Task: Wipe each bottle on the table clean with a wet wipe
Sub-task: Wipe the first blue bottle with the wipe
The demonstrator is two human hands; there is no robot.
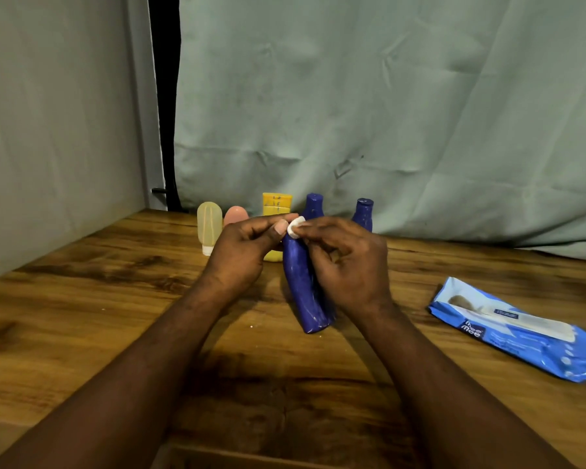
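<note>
Left hand (241,252): bare; wide back, and a short, broad thumbnail (280,227) cut close.
Right hand (349,262): bare; creased knuckles and faint tendon lines on its back.
Left forearm (142,360): bare from the wrist to the near left edge, getting wider toward the near side.
Right forearm (430,367): bare in the same way, down to the near right edge.

Both hands forward, fingertips meeting at centre.
The left hand (242,253) and right hand (347,262) each pinch one wipe (295,226); fingers curled, bare forearms converging.
</note>
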